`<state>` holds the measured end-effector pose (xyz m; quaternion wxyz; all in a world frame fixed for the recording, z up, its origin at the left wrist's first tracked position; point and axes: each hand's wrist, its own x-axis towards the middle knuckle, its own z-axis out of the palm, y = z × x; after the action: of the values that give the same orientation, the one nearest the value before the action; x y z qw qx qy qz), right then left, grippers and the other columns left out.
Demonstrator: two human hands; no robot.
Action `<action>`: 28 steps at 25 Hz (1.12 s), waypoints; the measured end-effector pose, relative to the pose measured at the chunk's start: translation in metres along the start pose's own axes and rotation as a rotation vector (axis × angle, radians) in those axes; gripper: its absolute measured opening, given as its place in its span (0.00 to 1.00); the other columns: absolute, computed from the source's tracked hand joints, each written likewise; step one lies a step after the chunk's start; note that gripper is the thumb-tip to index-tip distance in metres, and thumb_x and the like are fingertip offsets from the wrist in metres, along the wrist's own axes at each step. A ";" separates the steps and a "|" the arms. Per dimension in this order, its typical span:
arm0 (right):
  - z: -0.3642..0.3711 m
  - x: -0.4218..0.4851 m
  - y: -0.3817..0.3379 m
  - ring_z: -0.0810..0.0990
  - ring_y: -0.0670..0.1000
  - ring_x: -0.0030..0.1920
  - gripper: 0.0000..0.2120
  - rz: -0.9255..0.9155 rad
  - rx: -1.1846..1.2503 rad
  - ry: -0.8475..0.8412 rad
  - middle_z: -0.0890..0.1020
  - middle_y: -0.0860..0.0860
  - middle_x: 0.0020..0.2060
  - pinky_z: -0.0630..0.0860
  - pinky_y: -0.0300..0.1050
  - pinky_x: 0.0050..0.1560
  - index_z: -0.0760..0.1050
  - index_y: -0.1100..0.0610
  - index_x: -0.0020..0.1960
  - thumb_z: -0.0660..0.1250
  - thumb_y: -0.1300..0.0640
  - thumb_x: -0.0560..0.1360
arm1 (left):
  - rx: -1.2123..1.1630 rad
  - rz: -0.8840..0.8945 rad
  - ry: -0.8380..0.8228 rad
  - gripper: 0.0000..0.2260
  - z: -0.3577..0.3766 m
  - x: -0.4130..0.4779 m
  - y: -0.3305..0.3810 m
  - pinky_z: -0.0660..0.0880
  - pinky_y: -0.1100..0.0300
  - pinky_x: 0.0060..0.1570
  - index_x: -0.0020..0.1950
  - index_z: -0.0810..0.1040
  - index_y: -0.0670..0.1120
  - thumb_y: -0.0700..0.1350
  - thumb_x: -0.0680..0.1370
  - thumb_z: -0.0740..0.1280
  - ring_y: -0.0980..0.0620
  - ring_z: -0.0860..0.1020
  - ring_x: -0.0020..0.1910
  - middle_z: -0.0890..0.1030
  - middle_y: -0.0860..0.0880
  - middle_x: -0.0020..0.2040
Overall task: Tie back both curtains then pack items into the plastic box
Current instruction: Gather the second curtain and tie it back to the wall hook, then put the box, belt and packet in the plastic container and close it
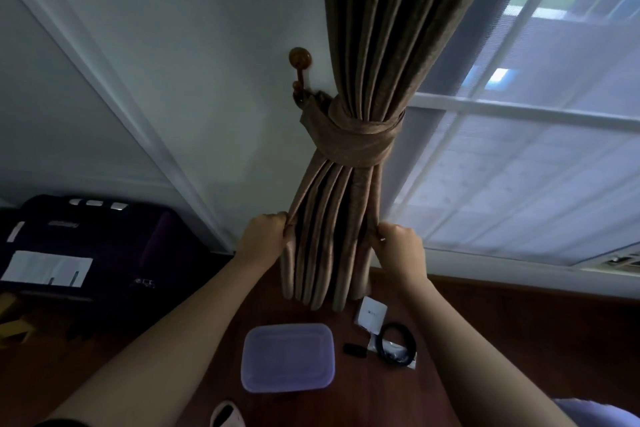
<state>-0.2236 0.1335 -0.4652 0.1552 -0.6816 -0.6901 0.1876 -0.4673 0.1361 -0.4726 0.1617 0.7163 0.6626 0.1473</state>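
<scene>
Curtain (346, 191) was tied back, both hands pinching its folds
L hand (265, 236) and R hand (401, 246) each had fingers curled tight on an outer fold, below the tieback (356, 139) looped to the wall hook (300, 61). Plastic box (289, 357) sat lid-on on the floor (519, 340) under the curtain; white pack (371, 314) beside it had print, too blurry to read.

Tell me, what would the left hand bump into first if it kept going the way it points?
More curtain: the left hand grips its outer fold, so the folds come first, then probably the tieback band above. Depth is unclear.
</scene>
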 end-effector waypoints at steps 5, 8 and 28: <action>-0.011 0.021 -0.003 0.75 0.59 0.33 0.12 0.014 -0.130 -0.091 0.73 0.53 0.29 0.64 0.44 0.31 0.67 0.56 0.32 0.62 0.60 0.75 | 0.097 -0.089 -0.123 0.12 0.000 0.010 0.003 0.76 0.51 0.44 0.50 0.77 0.37 0.45 0.80 0.60 0.40 0.80 0.44 0.81 0.37 0.46; -0.009 0.007 0.007 0.78 0.55 0.36 0.11 -0.051 -0.051 -0.141 0.80 0.53 0.34 0.73 0.44 0.34 0.77 0.57 0.39 0.66 0.51 0.75 | -0.031 -0.128 -0.141 0.15 -0.001 -0.007 0.004 0.76 0.51 0.48 0.58 0.75 0.37 0.48 0.79 0.62 0.40 0.79 0.50 0.81 0.38 0.51; 0.359 -0.127 0.214 0.69 0.61 0.66 0.29 0.043 -0.104 -0.566 0.68 0.62 0.68 0.69 0.52 0.61 0.59 0.64 0.72 0.57 0.45 0.79 | 0.072 -0.729 -0.171 0.24 0.359 -0.232 -0.141 0.72 0.49 0.56 0.71 0.65 0.38 0.54 0.81 0.55 0.38 0.73 0.63 0.72 0.37 0.67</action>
<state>-0.2001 -0.0103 -0.8770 -0.0825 -0.6239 -0.6998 0.3379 -0.4603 -0.0986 -0.8569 0.2330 0.4484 0.8629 -0.0040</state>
